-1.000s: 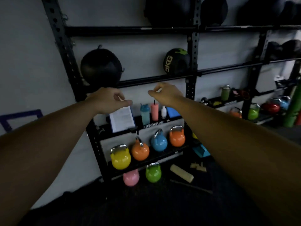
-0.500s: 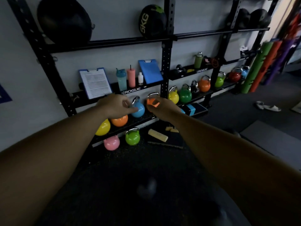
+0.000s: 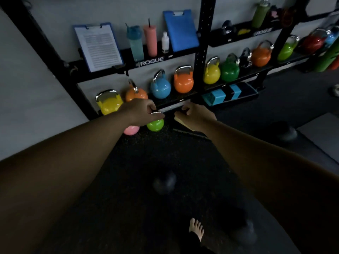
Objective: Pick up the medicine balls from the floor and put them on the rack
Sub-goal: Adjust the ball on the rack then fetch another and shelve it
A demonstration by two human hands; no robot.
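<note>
Left grip (image 3: 141, 111) out before rack (image 3: 201, 52), fingers loosely curled, nothing in it. Ball (image 3: 164, 182) on floor, well short of rack, dark, blurred. Right grip (image 3: 196, 114) likewise slack and empty. Second ball (image 3: 286, 132) on floor, off rack's right. Likely heavy, dense, no handle: palms low on opposite sides, scoop from underneath, hug close.

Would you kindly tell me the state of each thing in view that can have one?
left hand: loosely curled, empty
right hand: loosely curled, empty
centre medicine ball: on the floor, untouched
right medicine ball: on the floor, untouched
teal bottle: upright, lid on
pink tumbler: upright, straw in
paper clipboard: leaning against the wall
</note>
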